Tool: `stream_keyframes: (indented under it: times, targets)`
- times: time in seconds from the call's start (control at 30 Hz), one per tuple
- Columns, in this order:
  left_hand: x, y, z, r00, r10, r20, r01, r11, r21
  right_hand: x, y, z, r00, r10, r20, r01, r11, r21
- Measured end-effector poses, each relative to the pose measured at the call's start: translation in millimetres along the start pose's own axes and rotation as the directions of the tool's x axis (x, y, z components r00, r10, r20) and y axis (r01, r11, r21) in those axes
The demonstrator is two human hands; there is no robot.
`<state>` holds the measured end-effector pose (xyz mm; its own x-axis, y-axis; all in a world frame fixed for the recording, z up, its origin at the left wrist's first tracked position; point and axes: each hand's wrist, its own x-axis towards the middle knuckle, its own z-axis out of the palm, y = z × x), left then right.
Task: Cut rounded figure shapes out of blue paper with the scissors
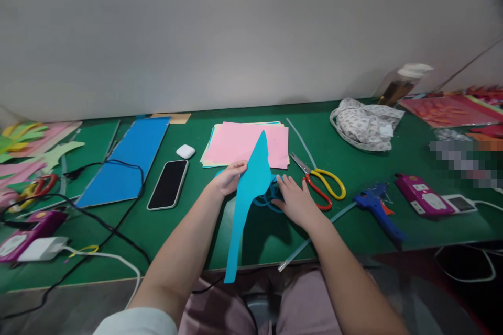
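My left hand (231, 177) pinches the left edge of a turquoise paper cutout (251, 183), which has a pointed top and a long narrow tail reaching past the table's front edge. To its right, my right hand (293, 196) rests with fingers spread on blue curled paper strips (269, 200) lying partly behind the cutout. Close by that hand lie scissors (320, 178) with one red and one yellow handle, blades apart. A stack of coloured paper (220, 144), pink on top, sits just beyond both hands.
A phone (168, 184), a white earbud case (185, 152) and a blue board (131, 159) lie left, with a black cable (126, 220) across. Right are a blue glue gun (379, 209), a patterned cloth pouch (363, 124), a purple device (422, 193) and a bottle (404, 84).
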<state>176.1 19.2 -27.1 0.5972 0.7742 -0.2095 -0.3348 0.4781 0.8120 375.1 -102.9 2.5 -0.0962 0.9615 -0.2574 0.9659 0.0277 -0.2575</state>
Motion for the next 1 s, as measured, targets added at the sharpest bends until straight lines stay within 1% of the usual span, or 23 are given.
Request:
stream_keyframes:
  times: [0.13,0.23,0.3,0.33,0.4,0.47,0.53,0.57,0.6,0.67,0.73,0.83,0.9,1.0]
  targets:
    - [1,-2,1.5,1.0,0.007,-0.007,-0.007,1.0,0.018,1,-7,0,0.996,-0.064,-0.055,0.067,0.995,0.068]
    - [1,0,2.7,0.999,0.032,-0.029,-0.031,0.999,0.028,2,-5,-8,0.993,-0.063,-0.103,0.084,0.972,0.219]
    - [1,2,2.9,0.996,0.066,-0.056,-0.064,0.997,0.036,2,1,-15,0.982,-0.056,-0.183,0.115,0.936,0.331]
    - [2,3,2.7,0.993,0.087,-0.075,-0.084,0.996,0.042,2,6,-19,0.969,-0.044,-0.242,0.136,0.915,0.379]
    - [3,4,1.7,0.984,0.13,-0.118,-0.123,0.99,0.066,1,19,-25,0.94,0.013,-0.342,0.157,0.871,0.465]
    - [6,3,0.5,0.973,0.166,-0.163,-0.15,0.982,0.111,1,32,-30,0.913,0.134,-0.386,0.115,0.822,0.558]
    - [8,0,0.0,0.961,0.195,-0.196,-0.16,0.971,0.178,0,44,-33,0.877,0.273,-0.395,0.057,0.757,0.651]
    - [9,-2,0.4,0.957,0.206,-0.205,-0.16,0.962,0.219,0,48,-34,0.864,0.321,-0.389,0.044,0.721,0.692]
    - [10,-3,1.3,0.954,0.217,-0.208,-0.159,0.951,0.265,0,51,-34,0.855,0.355,-0.379,0.036,0.688,0.725]
    - [11,-5,4.9,0.95,0.239,-0.2,-0.155,0.919,0.363,1,55,-34,0.854,0.381,-0.354,0.029,0.644,0.764]
    - [11,-6,10.3,0.947,0.268,-0.179,-0.16,0.874,0.459,1,55,-34,0.865,0.372,-0.337,0.018,0.647,0.762]
    - [10,-7,18.6,0.937,0.315,-0.147,-0.181,0.803,0.568,2,53,-32,0.9,0.32,-0.297,-0.01,0.694,0.72]
    - [8,-6,22.2,0.931,0.339,-0.134,-0.191,0.767,0.612,3,52,-31,0.915,0.302,-0.269,-0.041,0.73,0.683]
    - [8,-6,23.1,0.926,0.355,-0.129,-0.199,0.748,0.633,3,52,-32,0.907,0.314,-0.28,-0.066,0.764,0.642]
